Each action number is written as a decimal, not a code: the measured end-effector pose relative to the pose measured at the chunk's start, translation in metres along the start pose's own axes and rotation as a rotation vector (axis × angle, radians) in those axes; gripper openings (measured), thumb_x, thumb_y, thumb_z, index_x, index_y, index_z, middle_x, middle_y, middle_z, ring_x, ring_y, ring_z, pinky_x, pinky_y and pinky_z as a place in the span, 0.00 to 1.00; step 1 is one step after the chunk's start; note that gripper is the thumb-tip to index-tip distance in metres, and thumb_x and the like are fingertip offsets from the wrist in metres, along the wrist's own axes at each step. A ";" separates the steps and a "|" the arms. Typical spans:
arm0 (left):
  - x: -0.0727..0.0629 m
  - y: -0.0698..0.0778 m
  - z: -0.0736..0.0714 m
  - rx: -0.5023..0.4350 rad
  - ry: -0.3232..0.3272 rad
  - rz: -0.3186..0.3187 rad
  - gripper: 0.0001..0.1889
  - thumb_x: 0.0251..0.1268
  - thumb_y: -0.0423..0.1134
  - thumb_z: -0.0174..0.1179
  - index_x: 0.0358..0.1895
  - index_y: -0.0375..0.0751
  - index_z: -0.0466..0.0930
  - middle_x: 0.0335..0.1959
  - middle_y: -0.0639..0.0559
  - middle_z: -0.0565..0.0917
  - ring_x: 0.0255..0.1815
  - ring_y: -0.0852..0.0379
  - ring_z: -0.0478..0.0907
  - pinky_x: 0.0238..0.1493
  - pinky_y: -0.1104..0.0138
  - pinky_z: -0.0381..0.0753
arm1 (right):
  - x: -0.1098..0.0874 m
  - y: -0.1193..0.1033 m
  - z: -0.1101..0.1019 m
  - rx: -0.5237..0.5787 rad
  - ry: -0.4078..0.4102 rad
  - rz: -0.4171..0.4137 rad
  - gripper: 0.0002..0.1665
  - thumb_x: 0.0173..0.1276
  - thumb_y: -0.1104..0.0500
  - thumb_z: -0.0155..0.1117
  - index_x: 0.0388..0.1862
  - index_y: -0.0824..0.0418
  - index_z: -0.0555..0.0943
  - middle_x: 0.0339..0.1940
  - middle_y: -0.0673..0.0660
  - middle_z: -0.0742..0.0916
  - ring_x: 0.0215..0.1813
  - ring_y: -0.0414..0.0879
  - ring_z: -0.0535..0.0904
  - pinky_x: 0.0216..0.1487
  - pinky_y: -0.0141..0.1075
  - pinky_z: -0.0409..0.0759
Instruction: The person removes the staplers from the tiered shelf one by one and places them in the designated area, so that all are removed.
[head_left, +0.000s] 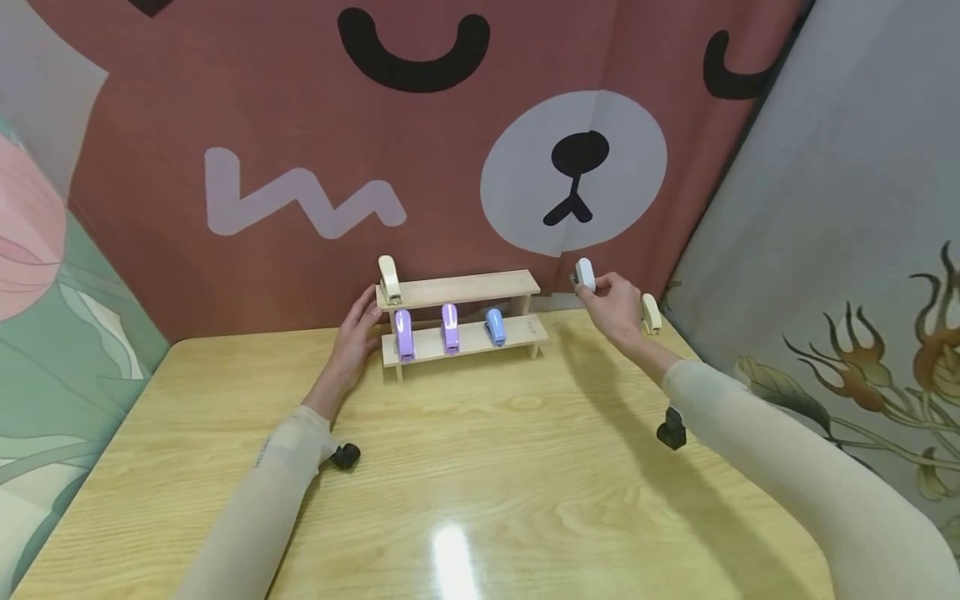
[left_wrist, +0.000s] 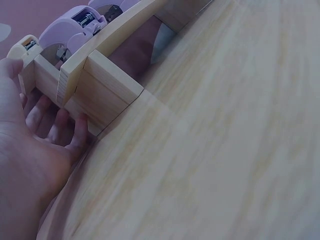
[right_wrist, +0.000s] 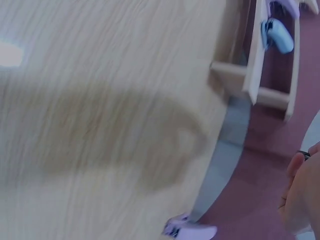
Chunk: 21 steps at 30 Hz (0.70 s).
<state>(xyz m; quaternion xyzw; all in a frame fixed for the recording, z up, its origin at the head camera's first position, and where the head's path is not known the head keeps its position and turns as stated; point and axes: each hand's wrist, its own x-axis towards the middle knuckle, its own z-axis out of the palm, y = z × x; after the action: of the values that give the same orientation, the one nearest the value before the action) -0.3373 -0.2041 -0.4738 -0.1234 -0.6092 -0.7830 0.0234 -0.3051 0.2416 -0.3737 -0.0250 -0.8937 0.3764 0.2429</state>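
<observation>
A two-tier wooden stand (head_left: 465,290) stands at the back of the table with staplers on it. My left hand (head_left: 352,342) holds its left end; in the left wrist view the fingers (left_wrist: 57,125) curl against the side pieces. On the upper tier, at the left, is a cream stapler (head_left: 389,279). The lower tier carries two purple staplers (head_left: 405,335) and a blue stapler (head_left: 495,327). Raised to the right of the stand, my right hand (head_left: 617,308) pinches a white stapler (head_left: 585,274). In the right wrist view only part of that hand shows.
Another cream stapler (head_left: 651,314) stands near the table's back right corner. The right wrist view shows a lilac stapler (right_wrist: 190,230) at the table edge. Printed curtains (head_left: 300,275) hang right behind the wood-grain table (head_left: 525,467).
</observation>
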 end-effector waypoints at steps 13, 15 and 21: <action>0.002 0.003 -0.001 -0.010 -0.013 -0.001 0.32 0.81 0.48 0.52 0.83 0.59 0.53 0.80 0.48 0.58 0.76 0.43 0.57 0.66 0.46 0.66 | 0.003 0.053 -0.003 0.014 -0.046 0.125 0.21 0.72 0.53 0.67 0.49 0.72 0.81 0.42 0.66 0.85 0.41 0.54 0.79 0.39 0.41 0.76; 0.001 0.002 -0.001 -0.007 -0.005 0.001 0.32 0.81 0.49 0.53 0.82 0.60 0.55 0.80 0.48 0.59 0.76 0.43 0.58 0.64 0.49 0.68 | 0.004 0.061 -0.001 -0.002 -0.053 0.137 0.20 0.72 0.55 0.67 0.49 0.72 0.80 0.43 0.67 0.85 0.43 0.56 0.79 0.42 0.43 0.76; 0.001 0.000 0.001 -0.041 -0.010 0.029 0.31 0.81 0.47 0.53 0.82 0.57 0.57 0.78 0.48 0.62 0.73 0.42 0.61 0.56 0.57 0.75 | 0.006 0.084 0.007 -0.085 -0.059 0.145 0.19 0.72 0.55 0.66 0.48 0.73 0.83 0.44 0.69 0.86 0.45 0.60 0.81 0.47 0.51 0.78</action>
<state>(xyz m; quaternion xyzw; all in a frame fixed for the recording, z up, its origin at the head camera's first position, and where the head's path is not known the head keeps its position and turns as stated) -0.3376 -0.2031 -0.4731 -0.1366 -0.5910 -0.7945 0.0292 -0.3251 0.2986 -0.4334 -0.0887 -0.9116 0.3551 0.1871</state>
